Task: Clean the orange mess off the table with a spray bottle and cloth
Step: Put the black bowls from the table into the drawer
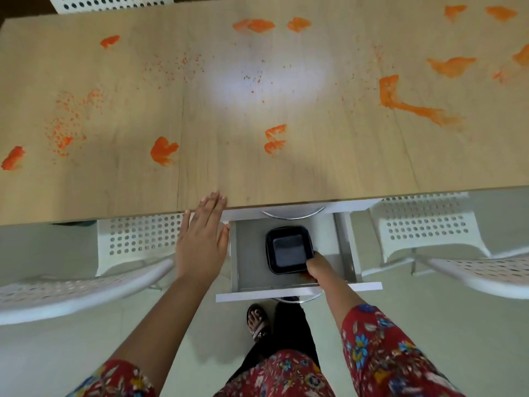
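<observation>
Orange smears [412,106] and specks [65,124] are scattered over the light wooden table [257,173]. My left hand [201,239] is flat and spread, fingertips resting on the table's near edge, holding nothing. My right hand [320,267] reaches into an open white drawer [249,253] under the table and grips the near right corner of a black square container [287,249]. A little orange residue shows on the drawer floor by that hand. No spray bottle or cloth is in view.
White perforated chairs stand at the left [137,239], the right [429,224] and beyond the far edge [111,2]. The drawer front [297,292] sticks out toward my legs. My sandalled foot [259,322] is on the pale floor below.
</observation>
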